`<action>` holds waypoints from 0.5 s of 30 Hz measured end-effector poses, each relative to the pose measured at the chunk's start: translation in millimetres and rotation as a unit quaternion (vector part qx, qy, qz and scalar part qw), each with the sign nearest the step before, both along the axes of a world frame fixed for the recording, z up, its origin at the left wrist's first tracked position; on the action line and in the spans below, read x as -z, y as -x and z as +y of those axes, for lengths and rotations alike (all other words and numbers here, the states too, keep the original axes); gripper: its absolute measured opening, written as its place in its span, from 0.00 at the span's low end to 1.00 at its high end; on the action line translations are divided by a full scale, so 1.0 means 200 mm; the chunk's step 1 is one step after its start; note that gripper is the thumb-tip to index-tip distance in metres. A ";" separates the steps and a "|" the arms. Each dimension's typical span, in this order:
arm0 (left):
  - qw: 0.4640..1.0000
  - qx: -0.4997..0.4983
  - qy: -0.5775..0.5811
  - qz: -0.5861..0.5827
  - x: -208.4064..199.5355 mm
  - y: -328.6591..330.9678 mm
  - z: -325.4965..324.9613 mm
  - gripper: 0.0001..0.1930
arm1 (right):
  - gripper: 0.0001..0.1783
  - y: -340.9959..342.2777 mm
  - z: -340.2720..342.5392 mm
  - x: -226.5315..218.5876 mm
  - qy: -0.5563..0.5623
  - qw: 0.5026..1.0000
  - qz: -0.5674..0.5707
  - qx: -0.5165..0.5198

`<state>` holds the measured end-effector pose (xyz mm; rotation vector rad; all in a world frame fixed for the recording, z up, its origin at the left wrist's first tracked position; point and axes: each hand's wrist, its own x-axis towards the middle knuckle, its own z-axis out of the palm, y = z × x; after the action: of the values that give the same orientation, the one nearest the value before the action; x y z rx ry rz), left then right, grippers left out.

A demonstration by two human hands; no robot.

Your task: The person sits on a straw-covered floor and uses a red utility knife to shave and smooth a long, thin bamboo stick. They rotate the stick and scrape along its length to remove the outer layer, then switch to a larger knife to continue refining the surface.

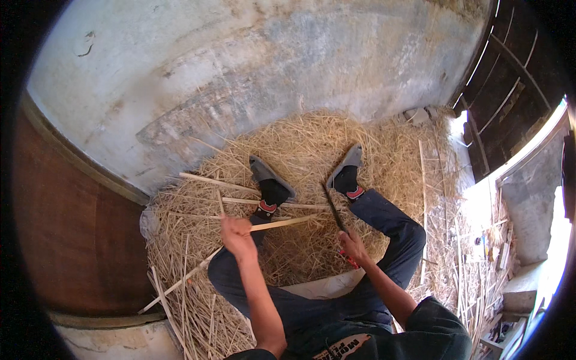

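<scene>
My left hand point(238, 237) is closed round a long, pale bamboo strip point(282, 223), just above my left knee. One end of the strip points right, toward the space between my legs. A thin sliver point(221, 203) stands up beside the same hand; whether the fingers hold it too I cannot tell. In my right hand point(353, 245), near the right knee, is a knife point(333, 207) with a long dark blade, tilted up and to the left. Something red shows under that hand, perhaps part of the handle. The blade and the strip's right end are apart.
Straw-like shavings point(312, 135) cover the floor around my grey shoes point(270, 176). Several pale strips point(219, 182) lie to the left, and more lie at the right. A stained wall point(240, 78) rises ahead, a brown door point(84, 222) stands left, and dark boards point(507, 78) are far right.
</scene>
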<state>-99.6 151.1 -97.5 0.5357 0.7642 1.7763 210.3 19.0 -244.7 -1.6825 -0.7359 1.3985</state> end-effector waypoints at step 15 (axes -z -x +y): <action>0.962 0.037 -0.231 -0.140 -0.38 0.32 -0.32 0.30 | 0.15 0.06 0.27 -0.73 -0.302 0.916 0.068 0.255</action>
<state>-164.1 87.9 -21.6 0.5906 0.1272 1.9134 197.6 73.6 -98.0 -1.1547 -0.5223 0.7953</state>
